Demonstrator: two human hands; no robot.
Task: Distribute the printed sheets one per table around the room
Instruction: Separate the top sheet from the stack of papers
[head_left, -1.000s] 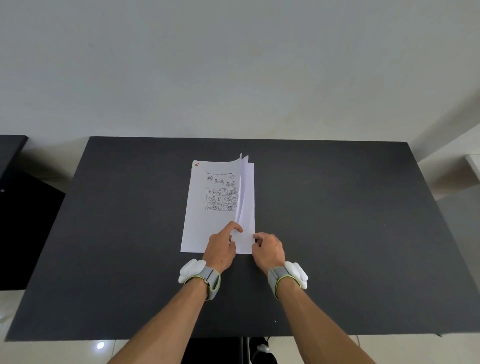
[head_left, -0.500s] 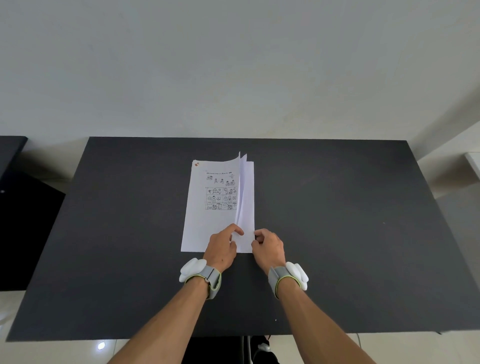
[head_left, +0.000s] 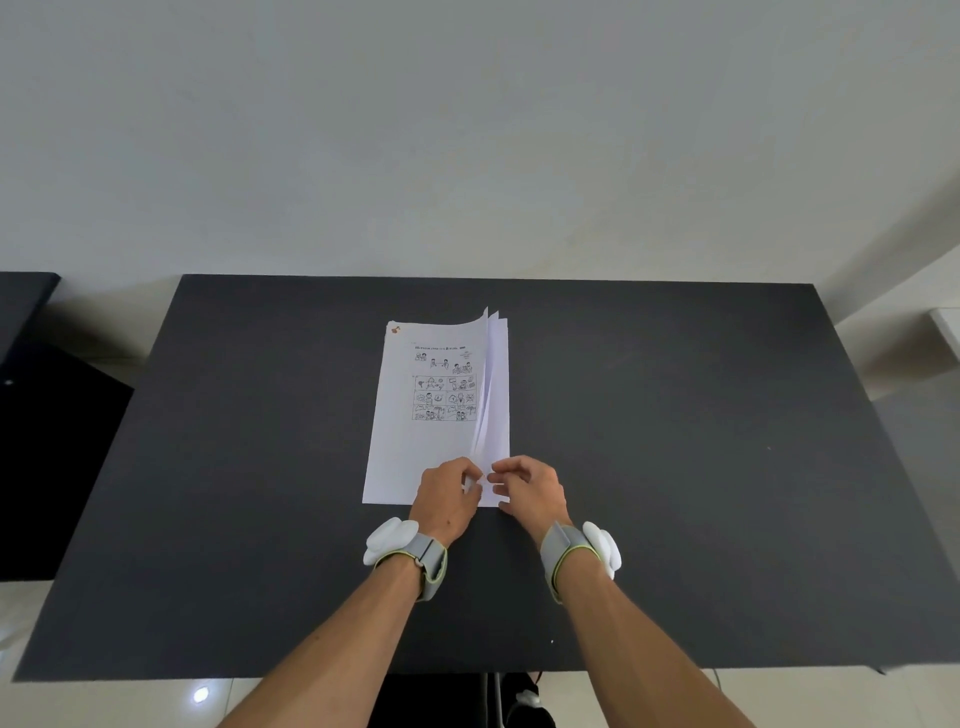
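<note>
Left hand (head_left: 448, 493): mine, knuckles up at the near right corner of the sheets, fingers curled, pinching paper there.
Right hand (head_left: 530, 488): mine, fingertips meeting the left's, nipping the same corner.
Printed sheets (head_left: 434, 410): stack lying mid-desk, long side running toward the far edge; right edges lifted and fanned.
Desk (head_left: 675, 467): dark top.
Wristbands (head_left: 415, 553): grey, one per wrist.
Change: half a second ago my left forefinger pointed out flat; now both hands have closed together over the corner.
</note>
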